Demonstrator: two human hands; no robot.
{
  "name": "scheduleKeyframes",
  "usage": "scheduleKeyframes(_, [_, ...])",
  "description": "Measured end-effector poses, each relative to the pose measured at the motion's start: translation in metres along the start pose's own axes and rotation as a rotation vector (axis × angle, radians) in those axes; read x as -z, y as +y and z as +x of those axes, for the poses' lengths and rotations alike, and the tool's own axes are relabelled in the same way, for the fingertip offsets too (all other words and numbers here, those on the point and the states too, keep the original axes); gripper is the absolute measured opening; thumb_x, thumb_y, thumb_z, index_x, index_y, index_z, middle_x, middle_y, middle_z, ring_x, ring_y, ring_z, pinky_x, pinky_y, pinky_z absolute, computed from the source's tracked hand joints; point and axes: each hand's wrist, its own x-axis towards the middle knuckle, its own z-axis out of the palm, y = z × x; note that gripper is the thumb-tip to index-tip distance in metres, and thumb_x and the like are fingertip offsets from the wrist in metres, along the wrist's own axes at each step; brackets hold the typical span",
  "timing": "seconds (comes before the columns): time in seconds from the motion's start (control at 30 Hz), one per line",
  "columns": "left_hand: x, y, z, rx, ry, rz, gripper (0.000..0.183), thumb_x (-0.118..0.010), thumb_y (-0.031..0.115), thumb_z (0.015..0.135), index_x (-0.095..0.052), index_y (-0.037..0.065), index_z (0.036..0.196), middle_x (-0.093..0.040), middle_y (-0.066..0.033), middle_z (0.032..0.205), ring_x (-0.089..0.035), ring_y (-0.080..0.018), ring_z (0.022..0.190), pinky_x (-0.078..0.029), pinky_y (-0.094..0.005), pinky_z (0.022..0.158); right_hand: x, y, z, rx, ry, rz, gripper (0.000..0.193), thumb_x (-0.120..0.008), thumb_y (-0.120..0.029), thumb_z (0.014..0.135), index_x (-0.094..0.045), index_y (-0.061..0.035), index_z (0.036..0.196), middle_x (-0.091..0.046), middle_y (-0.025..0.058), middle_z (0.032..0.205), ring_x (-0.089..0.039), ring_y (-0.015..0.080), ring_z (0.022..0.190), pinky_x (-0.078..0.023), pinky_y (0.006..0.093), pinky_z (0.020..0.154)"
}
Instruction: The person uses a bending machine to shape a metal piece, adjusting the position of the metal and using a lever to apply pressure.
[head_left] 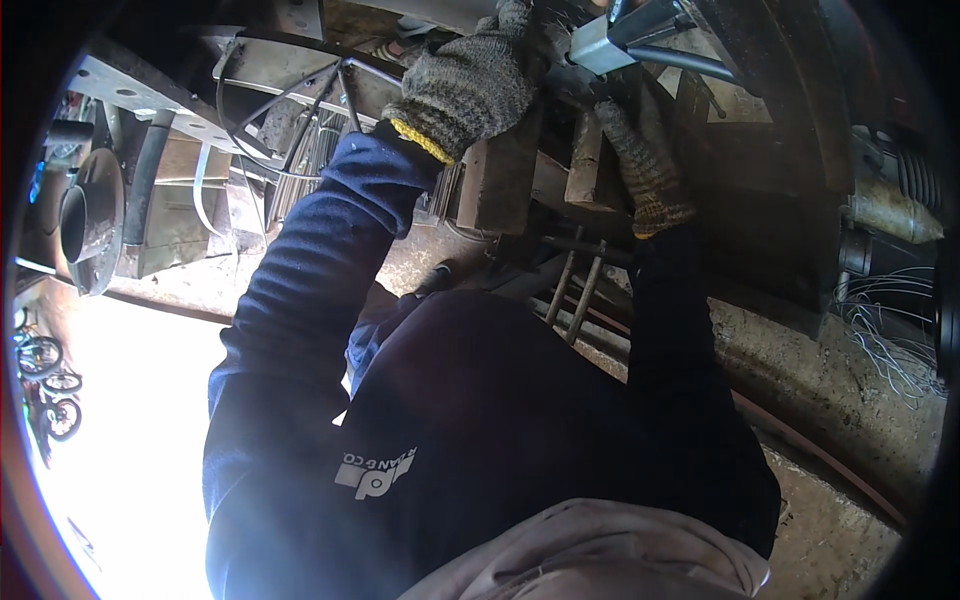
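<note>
My left hand (465, 90) wears a grey knitted glove with a yellow cuff. It reaches to the top of the view, its fingers bent over the far side of the work; what they grip is hidden. To the right, my right hand (642, 155), in a similar glove, points away from me in shadow, its fingertips lost in the dark. Between and below the hands stand two wooden blocks (500, 180), (588, 165). A bright square metal tube (600, 46) lies just beyond the right hand, with a dark rod (680, 62) running off it.
Bundled thin metal rods (305, 160) stand left of the left forearm, beside a flanged pipe (85, 220). A drilled steel bar (150, 95) crosses the upper left. Loose wire (895, 330) hangs at the right. Two thin bars (578, 290) slope below the blocks. Bicycles (50, 385) show far left.
</note>
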Motion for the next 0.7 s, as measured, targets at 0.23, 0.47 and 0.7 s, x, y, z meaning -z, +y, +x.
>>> scheduleKeyframes(0.23, [0.005,0.006,-0.001,-0.018,0.024,-0.036,0.067,-0.062,0.037,0.094,-0.040,0.002,0.147,-0.067,-0.0248,0.121,-0.071,-0.0445,0.096,-0.058,-0.0559,0.077,0.005,-0.015,-0.002,-0.077,-0.051,0.072,0.076,-0.076,-0.031,0.095,-0.039,-0.0028,0.155,-0.055,0.0140,0.143,-0.052,0.0262,0.132,-0.042,0.0379,0.112])
scheduleKeyframes(0.47, [0.002,0.010,0.001,0.038,0.010,-0.045,0.070,-0.060,0.034,0.098,-0.033,0.017,0.159,-0.067,-0.0213,0.126,-0.069,-0.0423,0.103,-0.059,-0.0511,0.081,0.011,-0.007,-0.004,-0.094,-0.077,0.020,0.077,-0.072,-0.036,0.099,-0.036,-0.0048,0.159,-0.051,0.0117,0.149,-0.048,0.0213,0.136,-0.039,0.0339,0.114])
scheduleKeyframes(0.7, [-0.001,0.005,-0.001,-0.028,0.046,0.022,0.063,-0.060,0.041,0.095,-0.044,0.004,0.144,-0.067,-0.0224,0.122,-0.072,-0.0431,0.093,-0.059,-0.0552,0.073,0.001,-0.014,-0.006,-0.132,-0.049,0.145,0.079,-0.072,-0.038,0.098,-0.035,-0.0033,0.158,-0.051,0.0128,0.149,-0.048,0.0217,0.138,-0.039,0.0346,0.115])
